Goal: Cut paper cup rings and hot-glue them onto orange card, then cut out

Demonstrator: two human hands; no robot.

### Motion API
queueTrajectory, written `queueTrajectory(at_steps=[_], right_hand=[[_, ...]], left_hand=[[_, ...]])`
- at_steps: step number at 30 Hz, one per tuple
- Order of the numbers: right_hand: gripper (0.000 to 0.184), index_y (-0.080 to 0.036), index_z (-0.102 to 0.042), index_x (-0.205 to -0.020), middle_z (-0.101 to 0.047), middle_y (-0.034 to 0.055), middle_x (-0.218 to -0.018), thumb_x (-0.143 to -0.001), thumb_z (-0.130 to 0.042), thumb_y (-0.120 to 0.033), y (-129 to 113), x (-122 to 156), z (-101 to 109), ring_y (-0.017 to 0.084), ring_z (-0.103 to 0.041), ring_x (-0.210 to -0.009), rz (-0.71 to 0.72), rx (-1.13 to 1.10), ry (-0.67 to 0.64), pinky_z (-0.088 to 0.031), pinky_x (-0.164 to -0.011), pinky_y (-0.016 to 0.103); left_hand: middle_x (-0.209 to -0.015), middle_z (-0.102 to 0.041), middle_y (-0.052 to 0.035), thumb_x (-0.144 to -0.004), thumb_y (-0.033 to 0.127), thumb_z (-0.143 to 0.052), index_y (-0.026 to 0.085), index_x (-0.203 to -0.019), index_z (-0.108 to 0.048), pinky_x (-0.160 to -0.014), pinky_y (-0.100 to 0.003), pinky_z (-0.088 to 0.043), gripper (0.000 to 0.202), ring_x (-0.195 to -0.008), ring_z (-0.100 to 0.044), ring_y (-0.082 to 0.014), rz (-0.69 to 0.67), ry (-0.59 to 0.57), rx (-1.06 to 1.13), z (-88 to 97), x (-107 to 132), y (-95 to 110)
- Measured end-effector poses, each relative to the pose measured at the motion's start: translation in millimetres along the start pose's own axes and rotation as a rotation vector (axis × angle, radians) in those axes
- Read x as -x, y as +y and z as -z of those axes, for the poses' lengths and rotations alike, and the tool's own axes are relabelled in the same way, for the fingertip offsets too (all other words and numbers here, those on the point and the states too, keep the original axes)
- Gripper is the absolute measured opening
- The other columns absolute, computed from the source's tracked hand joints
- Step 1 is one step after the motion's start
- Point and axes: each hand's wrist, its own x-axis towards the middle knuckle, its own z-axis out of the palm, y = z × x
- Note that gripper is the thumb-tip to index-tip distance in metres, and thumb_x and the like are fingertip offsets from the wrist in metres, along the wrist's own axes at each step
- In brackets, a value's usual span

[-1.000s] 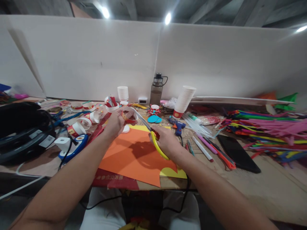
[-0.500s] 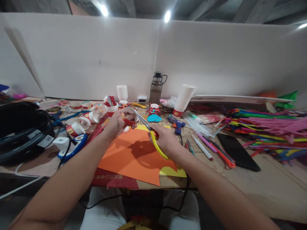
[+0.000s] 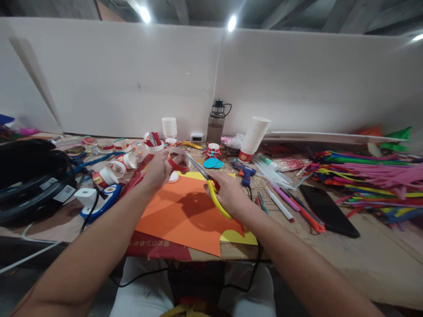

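Observation:
My left hand [image 3: 161, 166] is closed on a red and white ring cut from a paper cup [image 3: 179, 166], held up over the paper sheets. In my right hand [image 3: 226, 187] are scissors with yellow handles [image 3: 216, 203]; their metal blades point up and left, the tips close beside the ring. Whether the blades touch the ring I cannot tell. Below both hands lies an orange paper sheet [image 3: 185, 224], with a yellow sheet [image 3: 243, 238] partly under it. A small white disc [image 3: 173, 177] sits by my left hand. Blue paper circles [image 3: 212, 163] lie beyond the scissors.
Behind the hands stand a water bottle [image 3: 216, 123] and a stack of paper cups [image 3: 256, 136]. To the right are a blue glue gun [image 3: 246, 174], a black phone [image 3: 327, 210] and colourful pipe cleaners [image 3: 380, 171]. Cut cup pieces [image 3: 105, 177] lie left.
The cup ring has turned slightly in my left hand, showing more of its pale inside. My right hand with the scissors has hardly moved.

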Motion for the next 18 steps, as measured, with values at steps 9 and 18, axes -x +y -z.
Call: queueTrajectory(at_steps=[9, 18], right_hand=[[0.025, -0.018, -0.064, -0.105, -0.065, 0.0078, -0.088, -0.089, -0.050, -0.032, 0, 1, 0, 0.018, -0.051, -0.072, -0.033, 0.059, -0.007, -0.033, -0.063, 0.028], [0.016, -0.018, -0.063, -0.091, -0.061, 0.0029, -0.075, -0.088, -0.050, -0.027, -3, 1, 2, 0.014, -0.045, -0.062, -0.019, -0.039, 0.008, -0.029, -0.059, 0.025]], left_hand=[[-0.063, -0.055, 0.0006, -0.070, 0.036, -0.079, 0.014, -0.070, -0.059, -0.049, -0.022, -0.046, 0.030, -0.056, -0.056, -0.0107, 0.042, -0.073, 0.002, -5.0, 4, 0], [-0.062, -0.058, -0.0006, -0.069, 0.037, -0.079, 0.012, -0.068, -0.059, -0.045, -0.022, -0.046, 0.032, -0.048, -0.057, -0.0105, 0.120, -0.118, -0.015, -4.2, 2, 8]])
